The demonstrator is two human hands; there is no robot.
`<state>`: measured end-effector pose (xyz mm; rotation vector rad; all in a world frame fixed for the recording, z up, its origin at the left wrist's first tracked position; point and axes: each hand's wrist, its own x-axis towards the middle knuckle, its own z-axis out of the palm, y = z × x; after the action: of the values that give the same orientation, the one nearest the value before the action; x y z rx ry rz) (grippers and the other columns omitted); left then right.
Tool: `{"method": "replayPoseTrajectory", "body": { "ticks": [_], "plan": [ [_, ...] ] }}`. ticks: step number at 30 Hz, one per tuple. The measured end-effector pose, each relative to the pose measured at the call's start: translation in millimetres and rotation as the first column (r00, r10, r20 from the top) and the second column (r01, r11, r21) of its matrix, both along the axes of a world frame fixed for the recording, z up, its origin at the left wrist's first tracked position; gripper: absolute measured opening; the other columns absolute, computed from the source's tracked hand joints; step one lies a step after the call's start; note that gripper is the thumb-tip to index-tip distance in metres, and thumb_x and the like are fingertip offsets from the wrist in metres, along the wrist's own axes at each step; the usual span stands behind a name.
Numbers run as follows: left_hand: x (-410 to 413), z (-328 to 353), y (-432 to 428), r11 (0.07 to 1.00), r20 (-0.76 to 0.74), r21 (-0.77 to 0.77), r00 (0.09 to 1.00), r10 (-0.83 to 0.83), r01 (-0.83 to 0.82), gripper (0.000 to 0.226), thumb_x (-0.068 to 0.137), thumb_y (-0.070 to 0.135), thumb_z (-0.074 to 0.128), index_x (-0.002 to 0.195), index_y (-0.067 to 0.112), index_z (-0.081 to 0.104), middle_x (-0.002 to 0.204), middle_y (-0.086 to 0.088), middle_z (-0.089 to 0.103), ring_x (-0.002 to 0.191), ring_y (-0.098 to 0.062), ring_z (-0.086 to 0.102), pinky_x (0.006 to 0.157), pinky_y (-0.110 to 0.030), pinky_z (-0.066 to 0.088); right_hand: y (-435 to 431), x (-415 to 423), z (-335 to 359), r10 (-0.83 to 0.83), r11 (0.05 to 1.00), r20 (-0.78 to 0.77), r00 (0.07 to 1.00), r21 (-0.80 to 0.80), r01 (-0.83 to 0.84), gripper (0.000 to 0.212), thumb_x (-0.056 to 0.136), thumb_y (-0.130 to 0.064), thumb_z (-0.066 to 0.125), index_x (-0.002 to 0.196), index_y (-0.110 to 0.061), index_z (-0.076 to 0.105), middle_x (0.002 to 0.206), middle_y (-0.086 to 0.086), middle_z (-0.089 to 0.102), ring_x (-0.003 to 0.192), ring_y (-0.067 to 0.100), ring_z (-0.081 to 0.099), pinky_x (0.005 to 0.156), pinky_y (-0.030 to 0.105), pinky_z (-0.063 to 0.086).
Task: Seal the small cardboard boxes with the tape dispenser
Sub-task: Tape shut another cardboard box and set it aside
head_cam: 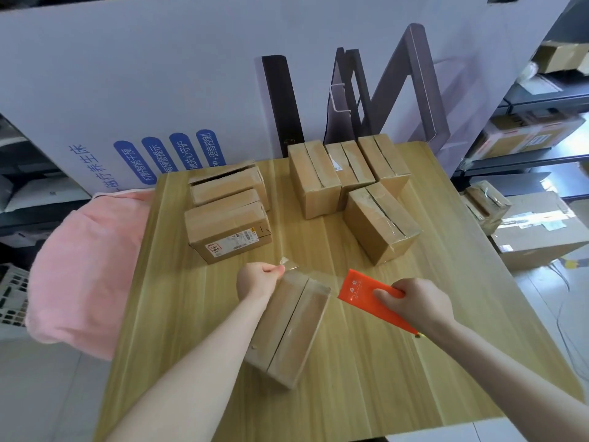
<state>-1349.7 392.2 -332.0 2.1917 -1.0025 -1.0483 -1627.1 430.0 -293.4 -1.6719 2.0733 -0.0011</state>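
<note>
Looking down through the head view, since it's the only one here: the step in hand seems to be pulling out a fresh strip for the near box (290,327), which sits at 6 o'clock on the table (398,393).

The left hand (259,279) is pinching the loose end of the clear tape (290,263) between its fingertips, just off the box's far-left corner. The right hand (414,301) is wrapped around the orange tape dispenser (366,291) at about 4 o'clock. The strip runs between them over the far end of the box. I can't tell if it's stuck down yet.

My guess at the next move is to line the strip up with the flap seam, press it down flat, then tear it off on the dispenser's cutter. Keeping it taut should stop it wrinkling.

Counts:
- Small boxes on the table: seven.
  - The near box.
  - Two at 10 o'clock: the labelled box (228,229) and the gaping box (228,183) behind it.
  - Three side by side at 12 to 1: back-left box (314,177), back-middle box (349,169), back-right box (384,159).
  - The angled box (381,223) at 2, with glossy tape along its seam.
- Tape dispensers: one.
- Off the table: a pink cloth (83,266) at 9 and a floor box (484,202) at 3.
</note>
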Motion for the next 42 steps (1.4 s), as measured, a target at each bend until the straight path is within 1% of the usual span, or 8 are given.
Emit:
{"method": "replayPoseTrajectory", "body": {
  "ticks": [8, 11, 13, 15, 19, 29, 39, 42],
  "plan": [
    [-4, -35, 7, 0.987, -0.146, 0.085, 0.978, 0.15, -0.138, 0.024, 0.094, 0.034, 0.059, 0.075, 0.018, 0.057, 0.069, -0.002, 0.048, 0.064, -0.021, 0.042, 0.057, -0.026, 0.031, -2, 23, -21, -0.009, 1.0, -0.048, 0.999, 0.02, 0.01, 0.042, 0.082, -0.061, 0.05, 0.081, -0.023, 0.069, 0.068, -0.007, 0.063, 0.06, 0.012, 0.062, 0.061, 0.027, 0.055],
    [-6, -39, 10, 0.97, -0.042, 0.172, 0.982, 0.183, -0.174, 0.043, 0.099, 0.035, 0.049, 0.129, 0.004, 0.054, 0.124, -0.016, 0.06, 0.114, -0.036, 0.056, 0.089, -0.038, 0.046, -6, 27, -21, -0.001, 1.0, -0.075, 0.997, -0.001, 0.001, 0.043, 0.083, -0.061, 0.05, 0.081, -0.022, 0.069, 0.068, -0.008, 0.062, 0.063, 0.012, 0.06, 0.058, 0.023, 0.05],
    [-8, -32, 16, 0.975, -0.007, 0.052, 0.976, 0.219, -0.218, 0.046, 0.101, 0.03, 0.045, 0.142, 0.01, 0.042, 0.134, -0.01, 0.056, 0.122, -0.029, 0.053, 0.1, -0.04, 0.044, -7, 28, -19, 0.013, 1.0, -0.108, 0.994, -0.01, -0.014, 0.044, 0.083, -0.061, 0.049, 0.081, -0.02, 0.068, 0.068, -0.008, 0.061, 0.067, 0.014, 0.059, 0.056, 0.022, 0.044],
    [-13, -31, 24, 0.99, 0.053, -0.104, 0.993, 0.104, -0.098, 0.039, 0.101, 0.029, 0.043, 0.137, 0.015, 0.051, 0.13, -0.005, 0.061, 0.119, -0.023, 0.056, 0.099, -0.036, 0.045, -9, 30, -18, 0.033, 0.999, -0.142, 0.989, -0.019, -0.036, 0.046, 0.083, -0.061, 0.049, 0.08, -0.019, 0.067, 0.068, -0.008, 0.06, 0.067, 0.016, 0.058, 0.053, 0.022, 0.039],
    [-20, -39, 34, 0.982, 0.132, -0.006, 0.973, -0.187, 0.19, 0.051, 0.099, 0.044, 0.041, 0.141, 0.014, 0.047, 0.14, -0.001, 0.053, 0.129, -0.02, 0.049, 0.104, -0.032, 0.039, -16, 36, -11, 0.11, 0.994, -0.211, 0.971, 0.009, -0.11, 0.048, 0.086, -0.06, 0.046, 0.077, -0.017, 0.064, 0.064, -0.006, 0.054, 0.066, 0.019, 0.056, 0.051, 0.023, 0.034],
    [-29, -35, 35, 0.99, 0.123, 0.012, 0.983, -0.14, 0.139, 0.05, 0.101, 0.043, 0.035, 0.139, 0.012, 0.046, 0.138, -0.004, 0.055, 0.127, -0.024, 0.049, 0.098, -0.032, 0.04, -48, 72, 23, 0.218, 0.976, -0.333, 0.917, 0.059, -0.21, 0.037, 0.09, -0.039, 0.049, 0.06, -0.019, 0.044, 0.062, -0.003, 0.044, 0.071, 0.024, 0.053, 0.061, 0.027, 0.038],
    [-36, -19, 40, 0.99, 0.184, -0.016, 0.974, -0.136, 0.141, 0.044, 0.103, 0.036, 0.034, 0.127, 0.005, 0.053, 0.126, -0.009, 0.061, 0.118, -0.025, 0.055, 0.081, -0.025, 0.033, -93, 89, 42, 0.301, 0.93, -0.368, 0.88, 0.318, -0.185, 0.031, 0.091, -0.038, 0.05, 0.069, -0.018, 0.048, 0.07, -0.002, 0.049, 0.061, 0.02, 0.046, 0.066, 0.028, 0.04],
    [-36, -20, 40, 0.99, 0.194, -0.013, 0.971, -0.137, 0.142, 0.046, 0.103, 0.039, 0.032, 0.133, 0.009, 0.051, 0.13, -0.005, 0.059, 0.121, -0.023, 0.054, 0.085, -0.027, 0.039, -101, 90, 44, 0.351, 0.896, -0.356, 0.866, 0.395, -0.201, 0.037, 0.093, -0.047, 0.047, 0.071, -0.017, 0.046, 0.073, -0.002, 0.049, 0.075, 0.023, 0.051, 0.069, 0.03, 0.04]
  ]
}}
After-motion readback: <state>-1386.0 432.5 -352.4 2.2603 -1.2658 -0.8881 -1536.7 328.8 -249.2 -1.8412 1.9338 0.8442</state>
